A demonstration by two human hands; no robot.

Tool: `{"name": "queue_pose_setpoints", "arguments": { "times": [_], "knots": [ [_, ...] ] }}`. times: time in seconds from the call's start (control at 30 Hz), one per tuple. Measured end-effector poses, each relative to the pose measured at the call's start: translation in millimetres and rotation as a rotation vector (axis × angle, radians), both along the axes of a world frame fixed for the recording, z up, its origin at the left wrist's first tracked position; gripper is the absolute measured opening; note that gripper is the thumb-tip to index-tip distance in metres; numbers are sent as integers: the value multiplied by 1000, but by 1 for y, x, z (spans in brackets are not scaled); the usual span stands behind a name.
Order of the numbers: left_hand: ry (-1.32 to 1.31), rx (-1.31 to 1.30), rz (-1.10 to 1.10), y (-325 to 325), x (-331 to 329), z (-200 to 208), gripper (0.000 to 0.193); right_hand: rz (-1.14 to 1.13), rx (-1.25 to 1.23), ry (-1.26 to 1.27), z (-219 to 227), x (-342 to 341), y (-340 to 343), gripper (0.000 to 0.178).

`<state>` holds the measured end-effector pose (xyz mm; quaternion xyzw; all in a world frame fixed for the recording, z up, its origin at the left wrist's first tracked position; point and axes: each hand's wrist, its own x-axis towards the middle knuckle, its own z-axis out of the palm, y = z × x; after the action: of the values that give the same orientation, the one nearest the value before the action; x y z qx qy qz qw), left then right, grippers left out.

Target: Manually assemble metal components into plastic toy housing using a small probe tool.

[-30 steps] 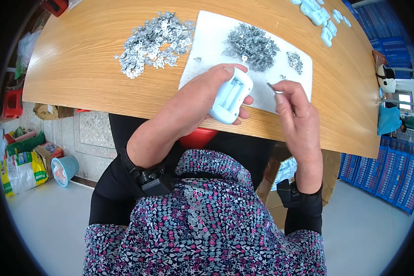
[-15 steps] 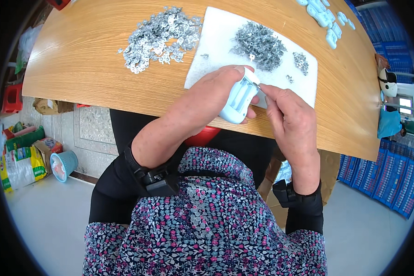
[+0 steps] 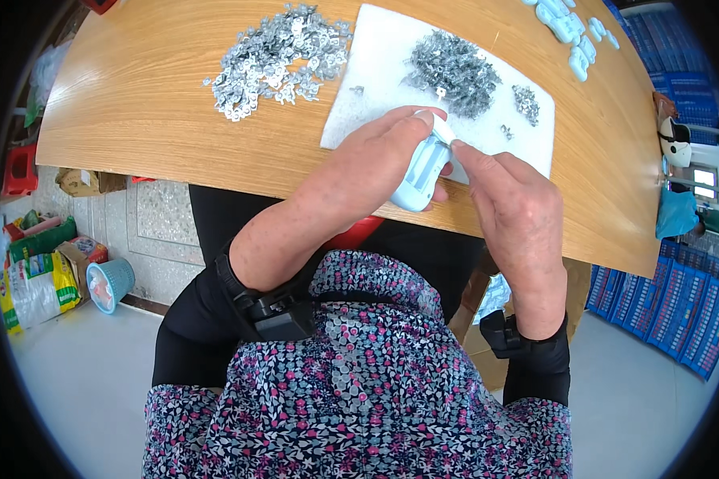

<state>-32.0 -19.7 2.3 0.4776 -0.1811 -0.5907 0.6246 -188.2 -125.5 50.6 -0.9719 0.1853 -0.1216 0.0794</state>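
We hold a pale blue, rounded plastic casing with long open troughs just above the table's near edge, tilted, its troughs facing up. Our left hand is wrapped around it, thumb over the upper end and some fingertips showing past the far side. Our right hand has its index fingertip against the casing's upper right edge, the other fingers curled; we cannot tell whether it pinches anything.

Beyond our hands, a white, soft-looking rectangular sheet carries a large heap of small, springy-looking grey metal parts, with a smaller silvery metal cluster to its right. Left of the sheet, we have a pile of flat, silvery metal tabs directly on the light-brown, wood-grained table. More pale blue, rounded plastic pieces lie at the far right.
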Motion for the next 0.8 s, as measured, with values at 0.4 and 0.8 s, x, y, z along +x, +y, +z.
{"name": "queue_pose_setpoints", "arguments": {
  "times": [0.4,0.8],
  "knots": [
    [-118,27,9,0,-1,-1,46,111,-101,122,17,10,5,36],
    [-12,-7,7,1,2,3,47,133,0,51,10,4,-5,39]
  ]
}}
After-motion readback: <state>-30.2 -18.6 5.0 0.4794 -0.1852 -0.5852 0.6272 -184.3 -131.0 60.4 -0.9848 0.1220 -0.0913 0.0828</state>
